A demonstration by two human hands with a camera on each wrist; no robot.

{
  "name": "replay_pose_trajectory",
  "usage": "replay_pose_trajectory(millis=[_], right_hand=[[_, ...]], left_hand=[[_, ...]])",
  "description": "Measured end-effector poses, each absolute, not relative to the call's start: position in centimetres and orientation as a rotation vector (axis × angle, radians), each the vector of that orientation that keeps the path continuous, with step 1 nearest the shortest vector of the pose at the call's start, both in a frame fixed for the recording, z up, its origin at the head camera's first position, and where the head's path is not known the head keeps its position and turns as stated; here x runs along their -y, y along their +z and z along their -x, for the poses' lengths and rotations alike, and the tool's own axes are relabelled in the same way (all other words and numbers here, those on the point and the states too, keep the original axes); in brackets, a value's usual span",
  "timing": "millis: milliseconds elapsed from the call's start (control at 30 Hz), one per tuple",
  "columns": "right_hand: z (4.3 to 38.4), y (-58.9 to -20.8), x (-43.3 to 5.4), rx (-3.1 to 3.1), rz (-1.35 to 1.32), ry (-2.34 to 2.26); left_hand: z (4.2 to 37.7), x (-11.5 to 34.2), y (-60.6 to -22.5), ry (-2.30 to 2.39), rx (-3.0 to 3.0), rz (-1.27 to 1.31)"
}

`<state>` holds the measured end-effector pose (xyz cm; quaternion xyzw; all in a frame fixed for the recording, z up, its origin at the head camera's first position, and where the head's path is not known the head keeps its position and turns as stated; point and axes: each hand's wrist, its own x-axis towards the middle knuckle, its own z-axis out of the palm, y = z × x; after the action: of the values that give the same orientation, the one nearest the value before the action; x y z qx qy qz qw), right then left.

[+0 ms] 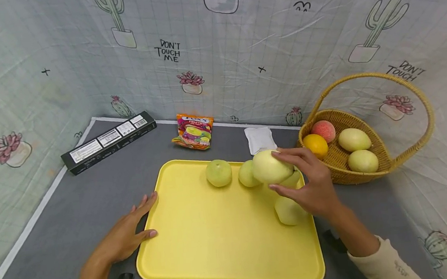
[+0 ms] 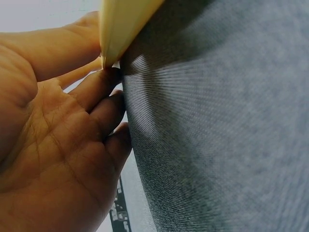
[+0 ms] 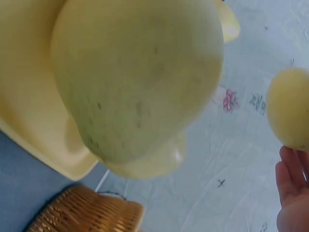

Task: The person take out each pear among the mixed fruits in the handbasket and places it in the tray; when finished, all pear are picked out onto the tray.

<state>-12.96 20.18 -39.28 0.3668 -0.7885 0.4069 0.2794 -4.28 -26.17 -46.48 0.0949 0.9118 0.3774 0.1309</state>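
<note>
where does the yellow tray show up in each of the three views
head: yellow tray, lower centre
left wrist: just its edge, at the top, left of centre
right wrist: upper left, partly behind a pale fruit
shared landmark: grey tabletop, visible in all three

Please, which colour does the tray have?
Yellow; the tray shows best in the head view.

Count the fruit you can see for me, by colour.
Pale yellow-green: 7 (1 held fruit in the right hand, 4 fruits on the tray, 2 fruits in the basket)
Orange fruit: 1
Pinkish-red fruit: 1
Total: 9
</note>
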Motion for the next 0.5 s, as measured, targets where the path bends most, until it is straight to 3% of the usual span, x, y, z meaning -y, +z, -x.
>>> replay_pose_trajectory(millis=[500], right_hand=[[10.9,-41.1,-18.9,2.472,-1.155,0.961]], left_hand=[[4.2,26.2,-46.4,1.101,-2.652,-0.29]])
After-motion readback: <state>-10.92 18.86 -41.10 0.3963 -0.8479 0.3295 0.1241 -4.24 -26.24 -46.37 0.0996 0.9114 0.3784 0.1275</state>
